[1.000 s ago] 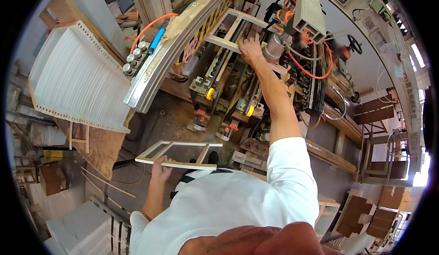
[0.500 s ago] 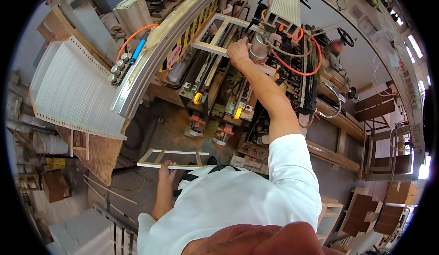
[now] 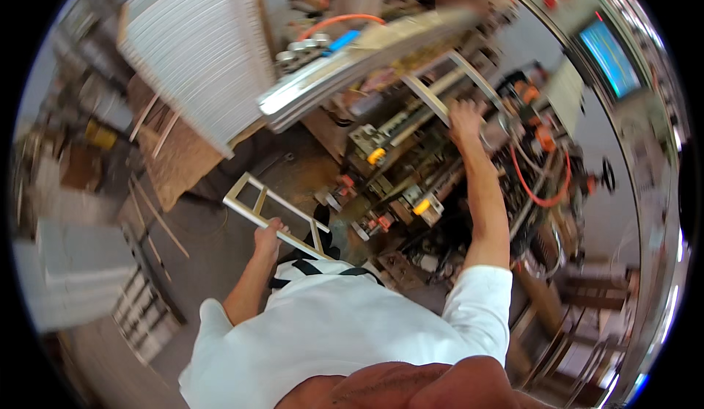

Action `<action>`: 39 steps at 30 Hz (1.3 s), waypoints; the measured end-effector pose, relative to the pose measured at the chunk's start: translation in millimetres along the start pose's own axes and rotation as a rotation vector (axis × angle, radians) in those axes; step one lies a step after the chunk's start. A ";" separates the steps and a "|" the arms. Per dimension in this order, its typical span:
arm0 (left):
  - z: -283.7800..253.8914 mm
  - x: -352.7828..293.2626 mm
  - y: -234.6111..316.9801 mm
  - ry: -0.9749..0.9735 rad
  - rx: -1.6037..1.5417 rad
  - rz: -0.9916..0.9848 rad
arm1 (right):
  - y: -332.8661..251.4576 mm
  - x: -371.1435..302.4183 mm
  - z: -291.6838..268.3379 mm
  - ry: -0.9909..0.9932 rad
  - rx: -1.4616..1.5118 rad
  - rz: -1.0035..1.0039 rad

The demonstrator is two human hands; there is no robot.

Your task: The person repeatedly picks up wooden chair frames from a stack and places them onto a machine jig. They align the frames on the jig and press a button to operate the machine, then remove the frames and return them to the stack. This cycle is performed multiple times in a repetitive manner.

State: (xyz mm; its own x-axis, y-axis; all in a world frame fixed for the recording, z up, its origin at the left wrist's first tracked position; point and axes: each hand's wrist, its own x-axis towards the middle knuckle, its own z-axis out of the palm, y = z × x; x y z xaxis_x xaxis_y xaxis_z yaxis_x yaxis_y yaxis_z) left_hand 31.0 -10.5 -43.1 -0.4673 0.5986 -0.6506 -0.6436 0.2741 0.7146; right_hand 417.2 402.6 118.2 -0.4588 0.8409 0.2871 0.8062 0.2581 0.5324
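Note:
My left hand (image 3: 269, 237) is closed around the near long rail of a white-edged wooden frame (image 3: 245, 211) with cross slats, held low beside my body. A similar frame (image 3: 426, 98) lies on the machine (image 3: 400, 141), under a long metal beam. My right hand (image 3: 467, 121) is at the right end of this frame's near rail, beside a metal cylinder (image 3: 496, 132). Its fingers look stretched and apart, though slightly smeared; whether they touch the rail is hard to tell.
A large stack of white slatted strips (image 3: 194, 49) stands on a wooden board (image 3: 172, 163) at left. The metal beam (image 3: 323, 79) crosses above the machine. An orange hose (image 3: 539, 202) loops right of the cylinder. A lit screen (image 3: 610, 58) is at upper right.
The view has swung, so the machine sits farther right and the stack nearer the middle. My right hand's fingers have loosened from the machine's frame; my left hand keeps its frame, now tilted more.

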 end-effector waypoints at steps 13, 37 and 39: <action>-28.5 -126.2 120.9 -0.058 0.202 0.480 | -6.8 4.5 -33.2 -0.297 0.029 0.035; -69.7 -63.5 636.9 -0.300 -0.285 1.197 | -39.3 5.4 -92.3 0.017 0.330 0.182; -44.6 -0.6 684.8 -0.337 -0.264 1.136 | -55.7 -0.4 -124.8 0.164 0.539 0.206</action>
State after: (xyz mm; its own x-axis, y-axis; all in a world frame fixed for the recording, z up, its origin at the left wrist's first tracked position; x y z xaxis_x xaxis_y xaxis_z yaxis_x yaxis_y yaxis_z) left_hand -436.5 143.4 435.1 -0.6896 0.5751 0.4401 -0.0917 -0.6722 0.7347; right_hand 325.9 328.5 187.7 -0.2900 0.8257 0.4839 0.9409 0.3385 -0.0136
